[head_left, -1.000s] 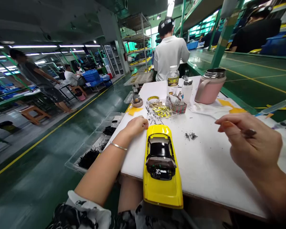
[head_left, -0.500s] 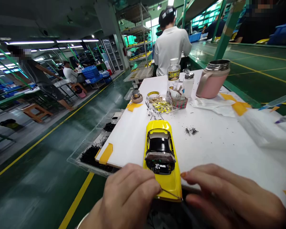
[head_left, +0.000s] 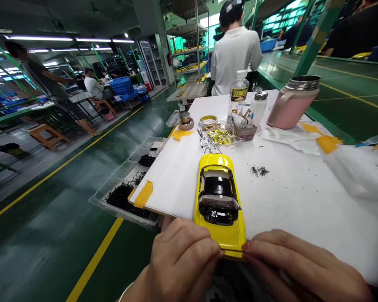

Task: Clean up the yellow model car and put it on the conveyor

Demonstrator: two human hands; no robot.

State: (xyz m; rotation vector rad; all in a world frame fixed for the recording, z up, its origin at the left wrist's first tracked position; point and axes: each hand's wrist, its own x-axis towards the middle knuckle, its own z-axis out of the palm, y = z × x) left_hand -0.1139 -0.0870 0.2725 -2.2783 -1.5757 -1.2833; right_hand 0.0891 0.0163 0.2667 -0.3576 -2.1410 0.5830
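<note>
A yellow model car [head_left: 219,197] with a black interior lies lengthwise on the white table [head_left: 290,197], its near end hanging over the front edge. My left hand [head_left: 179,262] and my right hand [head_left: 299,268] meet at that near end. Both are closed in a pinch, and a thin dark strip [head_left: 233,251] runs between their fingertips along the car's near edge. Whether the strip is a separate piece or part of the car I cannot make out.
Behind the car lie small metal parts [head_left: 208,140], a pile of dark specks [head_left: 260,170], two bottles [head_left: 238,94], a pink jug [head_left: 291,107] and a white cloth [head_left: 290,138]. Clear trays of black parts [head_left: 126,197] hang off the left edge. A person in white [head_left: 236,54] stands beyond.
Both hands came back from the table to the car's near end; a second ago the left rested by the car's far end and the right was raised. The strip now lies level between the fingertips.
</note>
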